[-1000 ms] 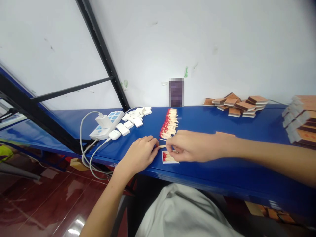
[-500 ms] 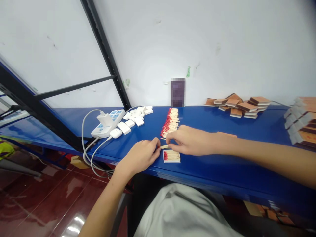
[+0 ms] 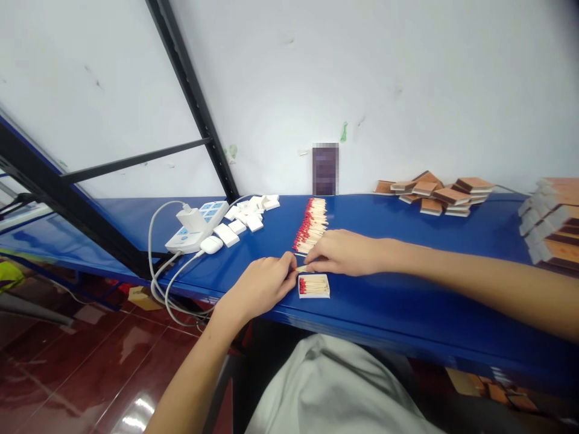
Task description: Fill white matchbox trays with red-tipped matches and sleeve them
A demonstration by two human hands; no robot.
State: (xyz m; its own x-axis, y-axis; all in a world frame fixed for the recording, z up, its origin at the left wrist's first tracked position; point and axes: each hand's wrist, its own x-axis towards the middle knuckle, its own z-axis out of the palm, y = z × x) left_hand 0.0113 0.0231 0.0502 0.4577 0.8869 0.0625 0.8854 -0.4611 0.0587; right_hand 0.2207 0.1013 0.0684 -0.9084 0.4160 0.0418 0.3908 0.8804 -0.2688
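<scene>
Between my two hands lies a small bunch of matches (image 3: pixel 301 269), just behind a white matchbox tray (image 3: pixel 322 295). My left hand (image 3: pixel 268 280) pinches the bunch at its left end, so the heads there are hidden. At the right end, the thumb and fingers of my right hand (image 3: pixel 333 253) close on the same matches. Inside the tray, more red-headed matches (image 3: pixel 313 285) lie side by side, heads to the left. A long row of loose matches (image 3: pixel 312 223) stretches back from my right fingertips toward the wall.
White empty trays (image 3: pixel 246 212) are heaped at the left, near a power strip (image 3: pixel 199 226) with cables and a white earphone case (image 3: pixel 211 244). Brown matchbox sleeves (image 3: pixel 436 191) pile up at the back right. Stacked matchboxes (image 3: pixel 556 223) stand far right. A black shelf post (image 3: pixel 192 90) rises at the left.
My right hand has shifted slightly, its fingers flatter and lower over the bunch. My left hand stays almost where it was, and the tray has not moved.
</scene>
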